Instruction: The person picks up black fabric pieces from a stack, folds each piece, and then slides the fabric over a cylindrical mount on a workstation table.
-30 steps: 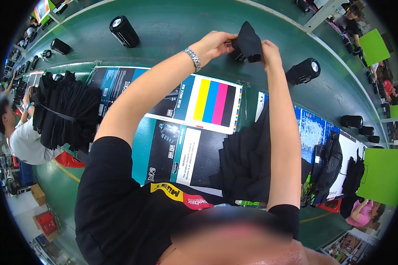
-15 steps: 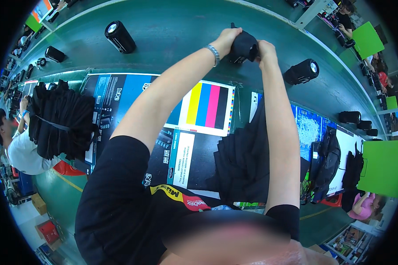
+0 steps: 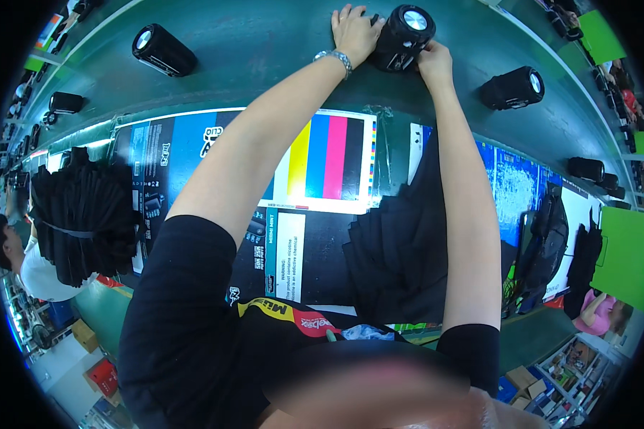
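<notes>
A black cylindrical speaker (image 3: pixel 401 44) with a shiny silver disc on its end stands on the green conveyor belt (image 3: pixel 265 43), straight ahead at the far reach of my arms. My left hand (image 3: pixel 354 34) is open beside its left side, fingers stretched out; a short dark piece, perhaps a strap, shows by the fingertips. My right hand (image 3: pixel 435 63) is closed against the speaker's lower right side, its fingertips partly hidden. Below my arms, a fanned pile of black cloth pieces (image 3: pixel 401 247) lies on the printed sheets (image 3: pixel 322 247).
Similar black speakers stand on the belt to the left (image 3: pixel 163 50) and right (image 3: pixel 514 89). At left is a banded bundle of black cloth (image 3: pixel 82 218); a black bag (image 3: pixel 545 239) lies at right. A co-worker in white (image 3: pixel 46 268) sits left, another in pink (image 3: pixel 597 314) right.
The speaker between my hands was tipped with dark fabric-like material showing; its silver end now faces up. My left hand has spread its fingers. The neighbouring speakers have shifted in view.
</notes>
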A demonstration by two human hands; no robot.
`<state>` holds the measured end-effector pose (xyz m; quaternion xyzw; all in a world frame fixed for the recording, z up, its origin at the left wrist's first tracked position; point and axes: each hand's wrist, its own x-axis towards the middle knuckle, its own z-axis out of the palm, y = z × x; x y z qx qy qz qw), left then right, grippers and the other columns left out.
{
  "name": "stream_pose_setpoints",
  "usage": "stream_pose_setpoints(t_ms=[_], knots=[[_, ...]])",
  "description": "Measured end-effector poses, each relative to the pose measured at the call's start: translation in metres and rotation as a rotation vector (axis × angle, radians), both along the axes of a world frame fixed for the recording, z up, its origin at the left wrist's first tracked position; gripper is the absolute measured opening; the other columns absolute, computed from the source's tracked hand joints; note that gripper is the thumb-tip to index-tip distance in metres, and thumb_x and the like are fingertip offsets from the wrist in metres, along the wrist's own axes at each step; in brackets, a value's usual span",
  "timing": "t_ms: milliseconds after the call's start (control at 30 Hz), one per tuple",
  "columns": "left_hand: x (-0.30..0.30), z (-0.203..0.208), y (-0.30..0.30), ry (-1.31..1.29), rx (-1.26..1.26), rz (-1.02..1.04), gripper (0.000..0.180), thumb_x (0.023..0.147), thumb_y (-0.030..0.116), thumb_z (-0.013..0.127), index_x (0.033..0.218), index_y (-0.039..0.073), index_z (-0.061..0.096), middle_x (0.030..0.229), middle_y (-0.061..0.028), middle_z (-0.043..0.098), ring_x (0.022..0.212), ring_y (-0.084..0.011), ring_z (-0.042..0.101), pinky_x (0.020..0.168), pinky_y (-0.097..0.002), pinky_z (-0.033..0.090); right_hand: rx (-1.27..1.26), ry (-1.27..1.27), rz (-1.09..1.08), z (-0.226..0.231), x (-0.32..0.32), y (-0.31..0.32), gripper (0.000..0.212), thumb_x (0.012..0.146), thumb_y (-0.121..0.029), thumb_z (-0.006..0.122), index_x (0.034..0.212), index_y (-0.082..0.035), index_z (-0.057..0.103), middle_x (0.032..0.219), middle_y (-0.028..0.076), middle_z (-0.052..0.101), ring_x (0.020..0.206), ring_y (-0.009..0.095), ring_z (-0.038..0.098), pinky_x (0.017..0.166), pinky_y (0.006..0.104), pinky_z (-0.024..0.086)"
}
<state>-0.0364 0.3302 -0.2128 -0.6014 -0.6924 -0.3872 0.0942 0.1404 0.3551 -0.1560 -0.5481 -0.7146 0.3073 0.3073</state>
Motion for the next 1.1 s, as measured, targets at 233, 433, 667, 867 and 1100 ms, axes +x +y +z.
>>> stream_pose_setpoints(t_ms=[233,433,667,867,1100], knots=[[0.020,0.071,-0.017,-1.447,0.451,-0.273,0.030,0.090,0.028,0.062,0.094,-0.001,0.069,0.082,-0.0079,0.069,0.074,-0.0131,0.061,0.066,-0.0292,0.048,-0.022,-0.039,-0.077,0.010,0.000,0.000,0.018,0.082,-0.019,0.058,0.089,-0.005,0.068,0.087,0.018,0.068,0.086,0.035,0.065,0.076,0.0404,0.050],[0.020,0.118,-0.073,-1.832,0.241,-0.567,0.058,0.096,0.049,0.032,0.090,-0.001,0.060,0.083,-0.0158,0.065,0.079,-0.0295,0.063,0.079,-0.0387,0.051,-0.248,0.444,0.026,0.029,-0.030,-0.060,0.038,0.094,-0.034,0.055,0.106,0.001,0.062,0.092,0.014,0.066,0.093,0.024,0.062,0.076,0.0387,0.049],[-0.012,0.140,-0.109,-2.285,0.406,-0.610,0.049,0.098,0.033,0.026,0.116,-0.002,0.054,0.110,-0.0222,0.061,0.110,-0.0352,0.055,0.104,-0.0465,0.037,-0.346,1.007,0.269,0.104,-0.041,-0.128,0.042,0.086,-0.031,0.069,0.110,0.001,0.059,0.097,0.009,0.062,0.097,0.016,0.058,0.075,0.0296,0.049],[-0.041,0.143,-0.143,-1.544,0.098,-0.311,0.047,0.100,0.039,0.037,0.124,0.003,0.054,0.119,-0.0098,0.062,0.110,-0.0166,0.056,0.095,-0.0306,0.039,0.741,0.134,0.183,0.123,-0.029,-0.112,0.061,0.062,-0.030,0.086,0.108,-0.001,0.057,0.103,0.016,0.056,0.093,0.029,0.059,0.077,0.0381,0.049],[-0.021,0.168,-0.105,-0.701,-0.034,-0.489,0.035,0.092,0.030,0.058,0.116,0.006,0.065,0.108,-0.0056,0.066,0.078,-0.0086,0.054,0.068,-0.0232,0.044,0.493,-0.052,0.159,0.094,-0.024,-0.110,0.064,0.068,-0.040,0.081,0.116,-0.006,0.057,0.107,0.017,0.055,0.107,0.034,0.052,0.089,0.0390,0.045]])
